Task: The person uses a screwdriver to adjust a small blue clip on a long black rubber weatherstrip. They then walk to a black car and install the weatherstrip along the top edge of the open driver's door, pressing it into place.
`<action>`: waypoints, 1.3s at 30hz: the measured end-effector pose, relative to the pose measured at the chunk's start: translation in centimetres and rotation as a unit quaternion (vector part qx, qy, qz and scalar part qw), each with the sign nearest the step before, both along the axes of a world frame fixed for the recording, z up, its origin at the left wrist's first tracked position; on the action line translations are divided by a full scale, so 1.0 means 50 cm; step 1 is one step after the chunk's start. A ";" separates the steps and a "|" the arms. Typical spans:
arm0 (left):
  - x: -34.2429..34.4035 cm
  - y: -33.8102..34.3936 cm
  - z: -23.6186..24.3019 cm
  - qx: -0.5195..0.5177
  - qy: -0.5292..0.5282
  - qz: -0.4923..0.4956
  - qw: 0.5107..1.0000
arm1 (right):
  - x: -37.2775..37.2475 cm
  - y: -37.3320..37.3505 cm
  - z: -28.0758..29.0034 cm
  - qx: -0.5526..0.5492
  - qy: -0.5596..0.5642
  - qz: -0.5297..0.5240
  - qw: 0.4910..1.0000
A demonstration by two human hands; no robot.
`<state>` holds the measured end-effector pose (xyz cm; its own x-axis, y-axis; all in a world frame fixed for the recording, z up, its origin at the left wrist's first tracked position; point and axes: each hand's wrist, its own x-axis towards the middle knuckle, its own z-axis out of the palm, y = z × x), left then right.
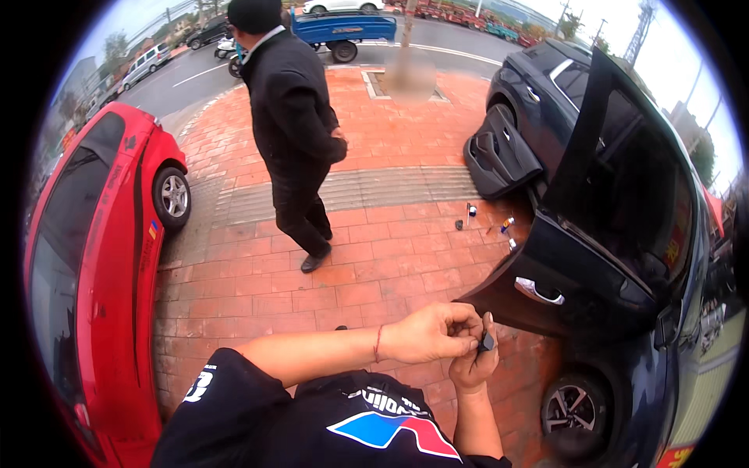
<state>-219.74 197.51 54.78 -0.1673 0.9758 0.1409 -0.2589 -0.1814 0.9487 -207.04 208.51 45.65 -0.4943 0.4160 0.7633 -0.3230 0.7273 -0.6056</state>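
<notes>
My left hand (437, 334) is curled with thumb and fingers pinched, beside my right hand (476, 359); whatever is between those fingertips is hidden. My right hand grips a small dark piece (488, 342) upright between thumb and fingers, just right of my left fingertips. Both hands are in front of my body, near the open front door (593, 273) of a dark car, below and left of its chrome handle (538, 288).
A detached door panel (499, 156) leans by the car's rear (538, 86). Small bottles and parts (507, 225) lie on the brick pavement (367, 234). A person in dark clothing (289, 132) stands ahead. A red car (101, 257) is at left, a blue cart (351, 27) on the road.
</notes>
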 end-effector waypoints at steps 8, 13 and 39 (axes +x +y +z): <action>-0.315 0.150 0.018 -0.005 -0.084 -0.144 0.986 | -0.252 0.077 0.071 -0.028 -0.050 -0.115 0.992; -0.457 0.242 0.033 -0.099 -0.085 -0.186 0.974 | -0.385 0.138 0.083 -0.063 -0.059 -0.169 0.982; -0.582 0.547 0.011 0.059 0.032 -0.470 0.880 | -0.500 0.203 0.039 -0.020 -0.110 -0.591 0.799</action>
